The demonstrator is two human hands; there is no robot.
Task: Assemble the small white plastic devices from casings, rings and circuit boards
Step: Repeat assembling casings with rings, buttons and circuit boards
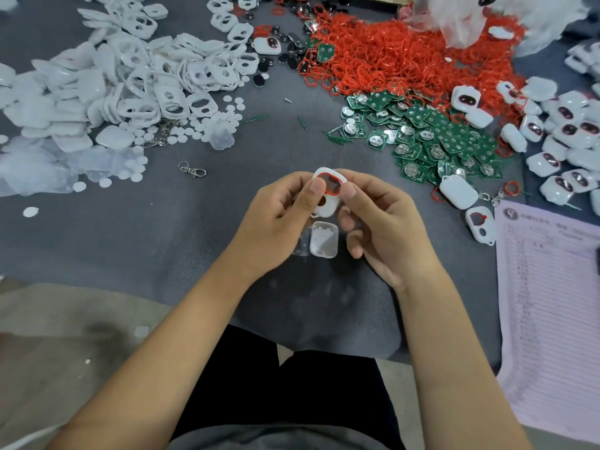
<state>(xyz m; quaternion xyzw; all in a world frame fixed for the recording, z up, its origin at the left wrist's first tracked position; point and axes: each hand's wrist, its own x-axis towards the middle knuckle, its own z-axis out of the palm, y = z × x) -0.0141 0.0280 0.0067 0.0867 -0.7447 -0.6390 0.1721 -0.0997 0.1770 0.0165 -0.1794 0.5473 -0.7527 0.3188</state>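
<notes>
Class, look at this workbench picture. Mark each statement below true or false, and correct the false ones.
1. Both hands hold one white casing with a red ring. True: the left hand and right hand grip the casing, with the red ring at its top opening.
2. The green circuit boards lie left of the hands. False: the circuit boards lie to the right.
3. A pile of red rings sits at the far side. True: the pile of red rings is there.
4. The printed sheet lies under the left arm. False: the printed sheet lies at the right edge.
</notes>
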